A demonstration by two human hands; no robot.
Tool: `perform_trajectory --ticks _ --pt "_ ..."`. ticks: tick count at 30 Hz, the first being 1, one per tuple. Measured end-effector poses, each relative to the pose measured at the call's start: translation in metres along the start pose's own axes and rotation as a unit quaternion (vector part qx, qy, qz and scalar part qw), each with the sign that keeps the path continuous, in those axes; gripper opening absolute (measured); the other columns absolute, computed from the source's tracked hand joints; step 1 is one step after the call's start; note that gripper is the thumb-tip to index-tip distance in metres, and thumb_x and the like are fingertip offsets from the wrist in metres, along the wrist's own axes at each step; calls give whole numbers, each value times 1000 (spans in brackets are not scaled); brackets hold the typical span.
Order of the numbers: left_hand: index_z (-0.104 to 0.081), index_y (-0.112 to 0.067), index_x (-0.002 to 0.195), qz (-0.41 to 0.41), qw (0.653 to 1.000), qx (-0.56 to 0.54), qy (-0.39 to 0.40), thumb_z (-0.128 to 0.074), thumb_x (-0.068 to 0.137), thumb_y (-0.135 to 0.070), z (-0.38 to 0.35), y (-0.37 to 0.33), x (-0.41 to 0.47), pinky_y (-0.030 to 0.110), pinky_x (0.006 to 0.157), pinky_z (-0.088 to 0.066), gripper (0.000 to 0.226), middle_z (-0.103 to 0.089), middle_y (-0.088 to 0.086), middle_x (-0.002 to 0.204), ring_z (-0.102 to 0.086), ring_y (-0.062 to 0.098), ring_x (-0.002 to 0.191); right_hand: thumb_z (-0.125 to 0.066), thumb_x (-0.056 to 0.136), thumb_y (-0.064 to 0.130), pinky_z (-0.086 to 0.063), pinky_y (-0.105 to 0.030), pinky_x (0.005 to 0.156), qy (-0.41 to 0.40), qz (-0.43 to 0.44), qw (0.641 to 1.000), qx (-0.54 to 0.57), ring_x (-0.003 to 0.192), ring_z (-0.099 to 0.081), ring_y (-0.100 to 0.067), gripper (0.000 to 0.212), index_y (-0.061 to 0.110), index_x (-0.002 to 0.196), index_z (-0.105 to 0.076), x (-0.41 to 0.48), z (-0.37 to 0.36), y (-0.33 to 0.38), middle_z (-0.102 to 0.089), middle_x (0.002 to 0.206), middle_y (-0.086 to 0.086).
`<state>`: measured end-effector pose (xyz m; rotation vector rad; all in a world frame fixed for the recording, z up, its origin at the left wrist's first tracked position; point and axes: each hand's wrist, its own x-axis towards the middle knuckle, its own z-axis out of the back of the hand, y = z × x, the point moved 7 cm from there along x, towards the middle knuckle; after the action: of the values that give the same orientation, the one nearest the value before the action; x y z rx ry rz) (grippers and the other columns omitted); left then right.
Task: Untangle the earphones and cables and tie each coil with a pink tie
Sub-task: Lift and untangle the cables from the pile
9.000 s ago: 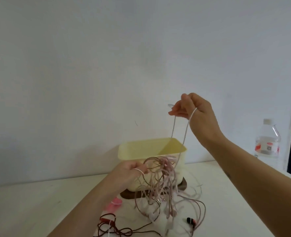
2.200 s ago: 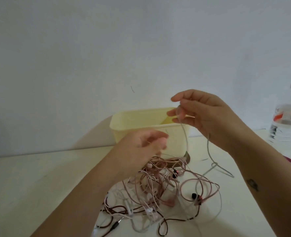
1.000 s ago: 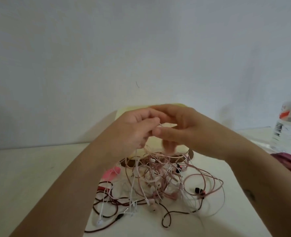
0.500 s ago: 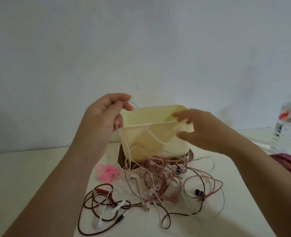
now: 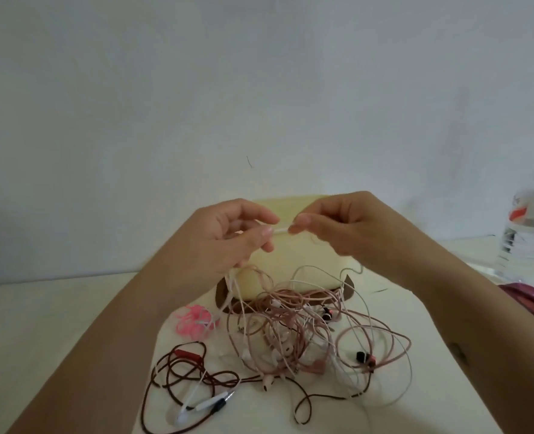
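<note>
from where i sit, the dark red earphone cable [image 5: 178,375] lies in loose loops on the worktop [image 5: 40,324], below and to the left of the left hand [image 5: 228,236]. the bunch of pink ties [image 5: 193,319] sits just under that hand's wrist, beside the loops. i see the left hand raised above the worktop, thumb and forefinger pinching a white cable [image 5: 279,229], with more strands hanging from its fingers. they run down into the tangle of pink and white earphones [image 5: 290,327], which lies on the worktop below both hands. a short piece of the white cable runs straight across to the right hand [image 5: 347,230], which pinches the other end between thumb and fingertip, the remaining fingers curled. behind both hands stands a cream tub [image 5: 290,261] on a brown base [image 5: 220,296]. far to the right of the right hand a clear bottle [image 5: 528,227] stands at the frame edge.
</note>
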<state>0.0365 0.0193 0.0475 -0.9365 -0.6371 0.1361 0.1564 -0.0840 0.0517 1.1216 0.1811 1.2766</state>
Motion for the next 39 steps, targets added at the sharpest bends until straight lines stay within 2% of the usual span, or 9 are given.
perform_trajectory --ticks 5,10,14,17,22,26,29,34,39 --pt "-68 -21 83 15 993 71 -91 -60 83 -34 28 10 2 10 57 -38 16 -62 -11 61 -52 5 62 -52 95 27 -25 -15 40 -214 -14 975 -58 44 -31 -10 23 29 76 -65 1 48 -20 -40 50 6" --pt "-68 -20 84 21 992 75 -103 -62 88 -23 32 12 2 5 54 -39 7 -65 -14 62 -52 -4 55 -47 97 22 -42 -21 61 -235 -76 955 -167 68 -56 -12 21 25 80 -60 2 62 -45 -59 72 7" --pt "-67 -21 83 23 997 36 -61 -62 87 -22 6 9 3 22 65 -43 6 -68 -11 69 -54 10 66 -50 96 25 -41 -26 87 -184 -19 937 -297 104 -52 -9 18 25 108 -63 2 40 -22 -60 114 8" --pt "-67 -22 85 29 999 16 -11 -63 86 -23 -17 8 3 26 70 -46 4 -72 -8 76 -59 10 71 -51 96 19 -37 -4 85 -89 44 980 -172 103 -51 4 29 27 122 -59 -1 10 6 -58 118 15" --pt "-65 -22 85 44 999 17 -4 -63 86 -23 -21 14 3 24 70 -48 2 -74 -9 81 -64 10 75 -51 88 3 -46 -12 86 86 37 971 -218 101 -56 8 42 35 115 -61 -10 -5 13 -62 109 22" --pt "-64 -24 79 59 998 10 -17 -64 86 -27 -19 21 3 24 61 -41 7 -67 1 74 -51 13 62 -68 79 49 -26 -19 109 214 -78 908 -351 130 -30 7 75 45 142 -27 -25 -2 -13 -33 138 29" --pt "-65 -27 76 74 997 2 -25 -64 85 -31 -22 26 3 20 59 -42 9 -56 -7 64 -46 8 55 -67 66 67 -22 -22 111 220 -68 929 -290 135 -24 5 95 45 146 -20 -26 -16 -4 -26 149 27" --pt "-66 -22 81 87 994 -60 5 -65 81 -33 -31 26 4 21 65 -47 11 -64 -3 74 -54 10 69 -55 93 33 -50 -18 70 111 15 975 -194 70 -59 4 18 23 103 -65 -5 -31 -4 -70 95 11" --pt "-62 -14 80 115 949 -294 -6 -65 66 -27 -26 27 6 24 67 -50 19 -56 -3 63 -53 8 62 -50 91 36 -25 -24 48 149 -38 986 69 49 -23 -12 26 21 95 -70 -1 -22 -21 -28 52 10"
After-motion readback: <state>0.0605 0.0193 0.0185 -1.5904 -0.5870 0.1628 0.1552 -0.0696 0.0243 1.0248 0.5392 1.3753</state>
